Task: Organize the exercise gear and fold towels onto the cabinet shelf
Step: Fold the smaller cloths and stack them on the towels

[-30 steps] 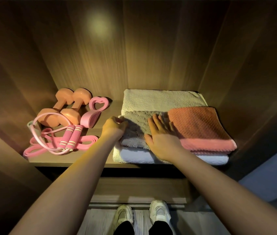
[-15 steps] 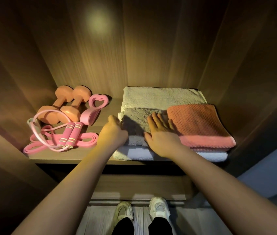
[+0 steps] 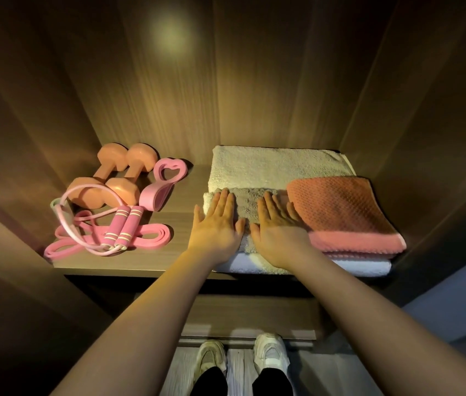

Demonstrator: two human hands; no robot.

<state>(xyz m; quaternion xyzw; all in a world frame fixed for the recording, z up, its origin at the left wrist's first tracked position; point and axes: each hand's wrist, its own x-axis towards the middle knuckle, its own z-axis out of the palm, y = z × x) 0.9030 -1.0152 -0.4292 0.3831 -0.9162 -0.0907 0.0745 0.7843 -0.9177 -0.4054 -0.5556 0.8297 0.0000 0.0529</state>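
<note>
On the wooden cabinet shelf (image 3: 180, 252) lies a stack of folded towels: a large beige towel (image 3: 271, 167) at the back, a grey towel (image 3: 247, 204) in front, a pink waffle towel (image 3: 343, 212) to the right, a white towel (image 3: 360, 267) underneath. My left hand (image 3: 217, 224) and my right hand (image 3: 280, 227) lie flat, palms down, fingers spread, side by side on the grey towel. At the shelf's left sit two orange dumbbells (image 3: 117, 178), a pink heart-shaped resistance band handle (image 3: 166, 181), a pink skipping rope (image 3: 123, 227) and a pink loop band (image 3: 146, 238).
The cabinet's wooden side walls close in at left and right, and the back wall (image 3: 226, 81) stands just behind the towels. A lower ledge (image 3: 249, 315) sits under the shelf. My white shoes (image 3: 211, 358) stand on the pale floor below.
My left hand was closed at the grey towel's left edge; it has opened and now lies flat on the towel beside my right hand. The towels and the gear have stayed put.
</note>
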